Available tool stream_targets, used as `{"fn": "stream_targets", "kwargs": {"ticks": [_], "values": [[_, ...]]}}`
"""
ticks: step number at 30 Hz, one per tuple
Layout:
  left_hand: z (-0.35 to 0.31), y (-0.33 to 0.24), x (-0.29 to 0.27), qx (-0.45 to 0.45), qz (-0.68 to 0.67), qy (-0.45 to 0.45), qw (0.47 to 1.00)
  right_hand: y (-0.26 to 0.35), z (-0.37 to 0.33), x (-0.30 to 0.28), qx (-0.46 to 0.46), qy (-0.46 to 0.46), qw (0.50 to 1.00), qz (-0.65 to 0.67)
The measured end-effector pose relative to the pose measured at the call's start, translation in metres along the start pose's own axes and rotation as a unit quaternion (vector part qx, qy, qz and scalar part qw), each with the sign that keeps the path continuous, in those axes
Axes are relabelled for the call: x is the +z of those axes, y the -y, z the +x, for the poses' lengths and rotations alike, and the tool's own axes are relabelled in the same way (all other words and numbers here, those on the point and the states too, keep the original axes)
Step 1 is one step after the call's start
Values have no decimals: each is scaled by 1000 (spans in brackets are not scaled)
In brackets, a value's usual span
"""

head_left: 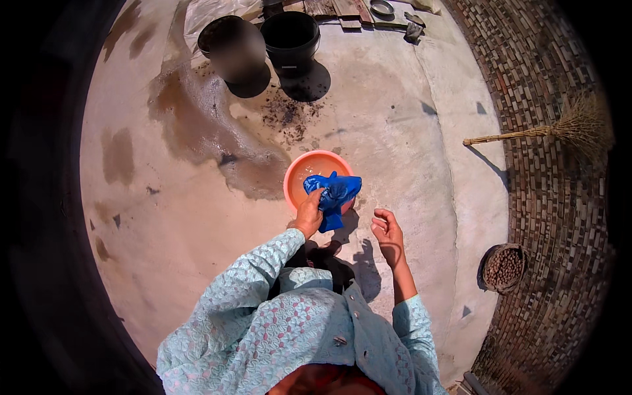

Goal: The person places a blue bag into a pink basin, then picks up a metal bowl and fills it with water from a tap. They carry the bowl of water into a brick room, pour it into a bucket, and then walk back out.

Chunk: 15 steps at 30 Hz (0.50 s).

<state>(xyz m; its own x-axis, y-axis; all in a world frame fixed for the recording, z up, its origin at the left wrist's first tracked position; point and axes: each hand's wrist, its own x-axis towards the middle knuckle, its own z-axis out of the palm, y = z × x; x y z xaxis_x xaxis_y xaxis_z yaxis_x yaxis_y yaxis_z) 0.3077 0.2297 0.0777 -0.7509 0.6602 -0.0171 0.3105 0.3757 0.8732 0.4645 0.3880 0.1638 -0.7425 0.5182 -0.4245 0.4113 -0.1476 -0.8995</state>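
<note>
While the right hand point(388, 238) hangs half-curled and apparently empty, the left hand point(308, 215) grips a blue bag point(345, 189) over a pink basin point(288, 184) seemingly holding water. The work looks midway: bag in hand, not yet set down; its contents I cannot tell. Two dark buckets point(292, 64) stand farther off.
</note>
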Motion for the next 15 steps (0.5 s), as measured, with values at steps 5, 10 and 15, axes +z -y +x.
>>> {"fn": "stream_targets", "kwargs": {"ticks": [5, 10, 15], "values": [[-5, 21, 9, -94, -20, -33, 995, -48, -67, -78, 77, -167, 978, -94], [-8, 53, 26, -153, 29, -103, 982, -106, -141, -152, 188, -276, 939, -83], [15, 41, 34, -207, 73, -160, 962, -157, -139, -233, 266, -328, 899, 115]]}}
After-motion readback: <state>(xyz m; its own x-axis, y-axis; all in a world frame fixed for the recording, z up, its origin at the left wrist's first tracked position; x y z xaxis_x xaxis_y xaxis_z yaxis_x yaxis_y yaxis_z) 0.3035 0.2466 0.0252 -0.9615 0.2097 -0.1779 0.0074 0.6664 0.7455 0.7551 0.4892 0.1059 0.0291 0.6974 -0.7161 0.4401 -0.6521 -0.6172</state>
